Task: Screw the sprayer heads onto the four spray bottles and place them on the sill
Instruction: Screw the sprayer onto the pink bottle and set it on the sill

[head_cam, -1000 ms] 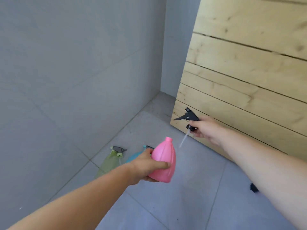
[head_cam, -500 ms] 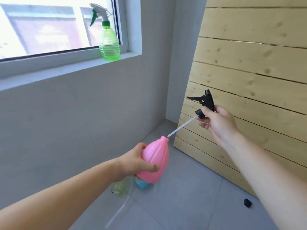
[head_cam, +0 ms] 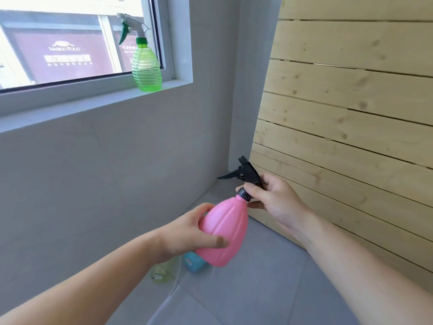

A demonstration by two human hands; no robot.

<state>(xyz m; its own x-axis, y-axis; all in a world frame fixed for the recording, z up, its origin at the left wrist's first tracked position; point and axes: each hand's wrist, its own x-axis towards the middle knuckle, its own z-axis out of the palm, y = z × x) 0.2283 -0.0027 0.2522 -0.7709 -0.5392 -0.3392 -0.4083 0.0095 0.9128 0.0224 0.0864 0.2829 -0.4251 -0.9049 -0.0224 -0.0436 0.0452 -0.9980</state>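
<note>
Pink plastic bottle [head_cam: 223, 233], probably light and smooth: left hand [head_cam: 187, 233] wraps its belly, right hand [head_cam: 274, 202] fingers pinch the black sprayer head [head_cam: 246, 175] collar.

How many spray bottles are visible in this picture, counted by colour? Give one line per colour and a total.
Green ribbed plastic spray bottle on the window sill: 1
Pink plastic spray bottle, held in both hands: 1
Blue plastic bottle on the floor, mostly hidden: 1
Pale yellow-green plastic bottle on the floor, partly hidden: 1
Total: 4

We list two forearms, bare to the frame's edge; left hand [head_cam: 187, 233] and right hand [head_cam: 276, 202], both ungloved, no rings or watch showing.
</note>
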